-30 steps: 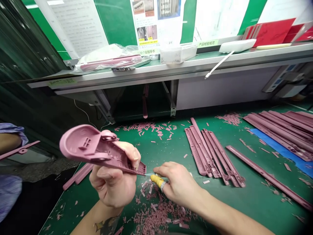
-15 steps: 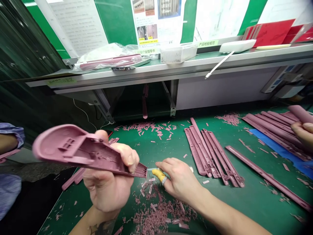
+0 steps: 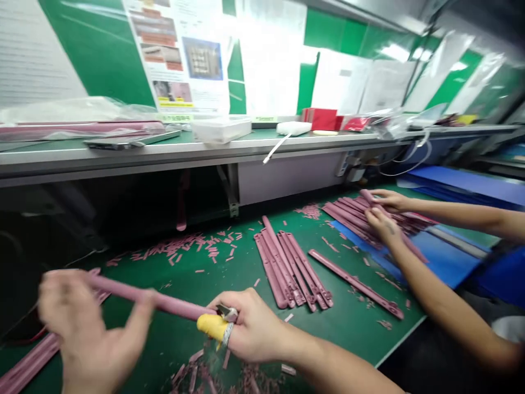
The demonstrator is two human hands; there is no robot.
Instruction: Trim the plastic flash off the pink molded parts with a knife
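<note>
A long pink plastic part (image 3: 176,305) spans between my hands above the bench. My left hand (image 3: 90,328), blurred by motion, is at its left end with thumb spread away from the fingers; that end is hidden behind it. My right hand (image 3: 256,325) pinches the right end between its fingers and a thumb wrapped in yellow, with a ring-like band below the wrap. A small metal tool (image 3: 227,312), its kind unclear, shows in the same grip. Pink trimmings (image 3: 246,375) lie beneath that hand.
Several pink parts (image 3: 287,262) lie side by side mid-bench, with a single strip (image 3: 355,283) to their right. Farther right, a co-worker's hands (image 3: 388,216) hold a pink part over a pile on blue sheets (image 3: 447,254). A shelf (image 3: 246,146) runs along the back.
The pink part has turned from showing its hollow side to a narrow rounded side. My right hand has come up to its end. The view has swung right, showing the co-worker's arms.
</note>
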